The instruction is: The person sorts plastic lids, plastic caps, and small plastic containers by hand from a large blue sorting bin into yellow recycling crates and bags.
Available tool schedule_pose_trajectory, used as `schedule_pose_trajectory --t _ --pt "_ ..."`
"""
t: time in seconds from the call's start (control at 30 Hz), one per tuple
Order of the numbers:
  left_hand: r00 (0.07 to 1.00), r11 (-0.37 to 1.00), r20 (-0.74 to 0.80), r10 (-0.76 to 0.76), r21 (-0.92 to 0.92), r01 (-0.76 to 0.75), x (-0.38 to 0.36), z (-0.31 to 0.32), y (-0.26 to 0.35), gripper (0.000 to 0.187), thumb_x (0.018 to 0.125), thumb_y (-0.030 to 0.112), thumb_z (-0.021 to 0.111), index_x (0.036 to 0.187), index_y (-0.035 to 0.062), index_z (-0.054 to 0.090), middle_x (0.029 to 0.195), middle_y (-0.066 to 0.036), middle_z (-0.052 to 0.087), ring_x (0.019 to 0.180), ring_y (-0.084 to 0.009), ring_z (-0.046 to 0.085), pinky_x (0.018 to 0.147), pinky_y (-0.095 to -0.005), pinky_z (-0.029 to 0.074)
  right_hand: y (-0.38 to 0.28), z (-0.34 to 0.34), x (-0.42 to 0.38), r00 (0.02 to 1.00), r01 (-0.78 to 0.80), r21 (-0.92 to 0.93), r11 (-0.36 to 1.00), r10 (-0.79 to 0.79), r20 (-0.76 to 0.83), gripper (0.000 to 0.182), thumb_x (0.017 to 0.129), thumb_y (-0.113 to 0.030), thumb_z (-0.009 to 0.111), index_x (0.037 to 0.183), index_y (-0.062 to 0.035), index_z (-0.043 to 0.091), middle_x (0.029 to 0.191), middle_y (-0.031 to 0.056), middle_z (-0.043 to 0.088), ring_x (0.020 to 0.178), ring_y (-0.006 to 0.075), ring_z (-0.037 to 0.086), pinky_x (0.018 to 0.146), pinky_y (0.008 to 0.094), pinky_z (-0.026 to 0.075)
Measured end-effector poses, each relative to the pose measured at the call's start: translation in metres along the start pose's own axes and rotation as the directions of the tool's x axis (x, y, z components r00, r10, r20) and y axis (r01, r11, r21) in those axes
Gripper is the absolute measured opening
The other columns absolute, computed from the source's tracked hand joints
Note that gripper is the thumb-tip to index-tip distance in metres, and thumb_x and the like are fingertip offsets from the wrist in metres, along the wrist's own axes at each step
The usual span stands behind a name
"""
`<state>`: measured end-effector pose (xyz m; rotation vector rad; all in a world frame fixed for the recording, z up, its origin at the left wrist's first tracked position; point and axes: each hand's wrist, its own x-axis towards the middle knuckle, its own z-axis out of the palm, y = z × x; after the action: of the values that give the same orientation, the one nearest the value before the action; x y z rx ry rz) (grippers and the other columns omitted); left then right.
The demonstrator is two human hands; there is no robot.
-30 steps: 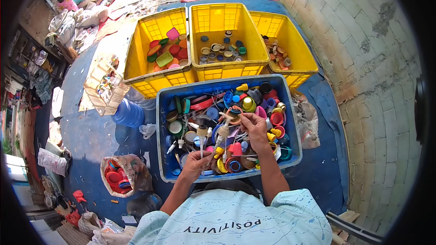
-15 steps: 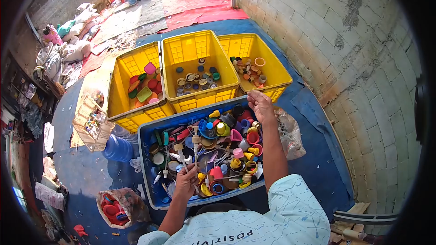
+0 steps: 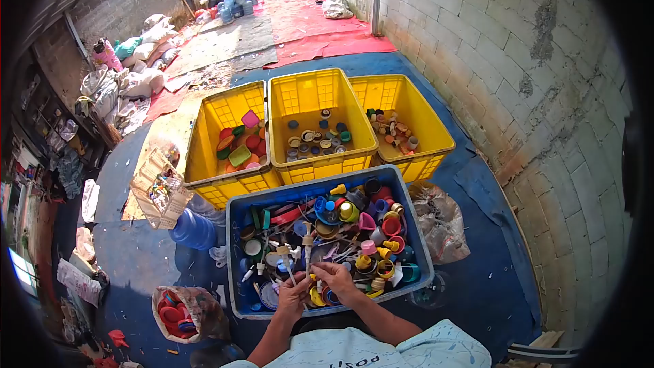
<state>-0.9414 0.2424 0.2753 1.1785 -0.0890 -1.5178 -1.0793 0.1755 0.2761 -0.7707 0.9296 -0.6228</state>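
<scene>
My left hand [image 3: 293, 298] is closed around the tubes of white pump dispensers, their heads pointing up. One pump dispenser [image 3: 285, 256] leans left; another pump dispenser [image 3: 308, 245] stands nearly upright beside it. My right hand [image 3: 335, 282] meets the left, its thumb and fingers pinched at the lower tube of the upright one. Both hands are over the near side of a blue crate [image 3: 417, 242], which is filled with mixed plastic caps, lids and pumps. A yellow cap [image 3: 384, 270] lies among them, right of my right hand.
Behind the blue crate stand three yellow crates, the left [image 3: 204, 119], middle [image 3: 286, 95] and right [image 3: 426, 112], holding sorted caps. A sack of red lids [image 3: 197, 307] and a blue water jug [image 3: 193, 230] are left; a clear plastic bag [image 3: 443, 225] and block wall [image 3: 518, 95] are right.
My right hand has come from above the crate's far right edge down to my left hand and the pump dispensers. The camera view has shifted, so the crates appear lower and further right.
</scene>
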Motion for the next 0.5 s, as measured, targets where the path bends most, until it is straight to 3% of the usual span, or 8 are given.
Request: schedule_pose_trajectory --t 0.1,0.17,0.27,0.37,0.4,0.5 --pt "0.998 0.999 0.05 -0.027 0.03 0.025 -0.007 0.007 0.002 0.017 0.084 0.013 0.072 0.099 0.006 0.067 0.067 0.007 0.056 0.048 0.0001 0.041 0.042 -0.0162 0.027 0.01 -0.009 0.009 0.998 0.06 -0.136 0.989 -0.063 -0.018 0.035 0.089 -0.025 0.066 0.111 0.0025 0.064 0.093 0.0061 0.068 0.08 0.0094 0.061 0.07 0.0231 0.048" --pt "0.999 0.999 0.039 0.0 0.048 -0.001 -0.005 0.008 -0.001 0.019 0.083 0.015 0.073 0.099 0.0054 0.068 0.066 0.007 0.055 0.048 -0.0015 0.041 0.044 -0.0174 0.029 0.009 -0.011 0.01 0.999 0.051 -0.108 0.993 -0.052 -0.013 0.029 0.089 -0.018 0.066 0.109 0.0031 0.064 0.096 0.0056 0.067 0.082 0.0095 0.061 0.071 0.0223 0.05" --pt "0.998 0.998 0.055 0.041 0.052 -0.044 0.012 -0.012 -0.017 0.026 0.083 0.014 0.074 0.101 -0.0022 0.064 0.085 -0.006 0.067 0.067 -0.0106 0.063 0.054 -0.0223 0.049 -0.008 0.001 0.001 0.999 -0.033 -0.106 0.994 0.031 -0.024 0.027 0.09 -0.019 0.065 0.106 0.0027 0.065 0.092 0.0046 0.066 0.08 0.0098 0.061 0.069 0.024 0.051" --pt "0.987 0.988 0.054 0.153 -0.009 -0.153 0.0 -0.007 -0.013 0.027 0.083 0.013 0.074 0.104 -0.0014 0.066 0.08 -0.002 0.066 0.057 -0.0053 0.055 0.049 -0.0181 0.039 0.008 0.007 0.013 1.0 0.008 -0.179 0.984 -0.012 -0.021 0.024 0.091 -0.018 0.063 0.104 0.0022 0.065 0.089 0.0038 0.066 0.078 0.0093 0.061 0.066 0.025 0.051" --pt "0.984 0.985 0.05 0.171 0.0 -0.171 0.005 -0.018 -0.019 0.029 0.083 0.013 0.073 0.106 -0.0025 0.065 0.086 -0.007 0.068 0.064 -0.008 0.061 0.054 -0.0182 0.045 0.008 0.016 0.012 0.999 0.049 -0.151 0.987 -0.052 -0.013 0.023 0.09 -0.018 0.063 0.102 0.0021 0.065 0.087 0.0044 0.066 0.075 0.0093 0.061 0.064 0.0244 0.051" --pt "0.982 0.981 0.021 0.186 -0.061 -0.184 -0.021 -0.02 0.001 0.03 0.083 0.014 0.074 0.106 -0.0029 0.064 0.088 -0.008 0.068 0.067 -0.0083 0.062 0.057 -0.0184 0.047 0.008 0.04 0.01 0.987 0.158 -0.252 0.955 -0.154 0.036 0.022 0.09 -0.017 0.064 0.1 0.0026 0.066 0.087 0.0052 0.066 0.074 0.0105 0.061 0.065 0.0245 0.05"
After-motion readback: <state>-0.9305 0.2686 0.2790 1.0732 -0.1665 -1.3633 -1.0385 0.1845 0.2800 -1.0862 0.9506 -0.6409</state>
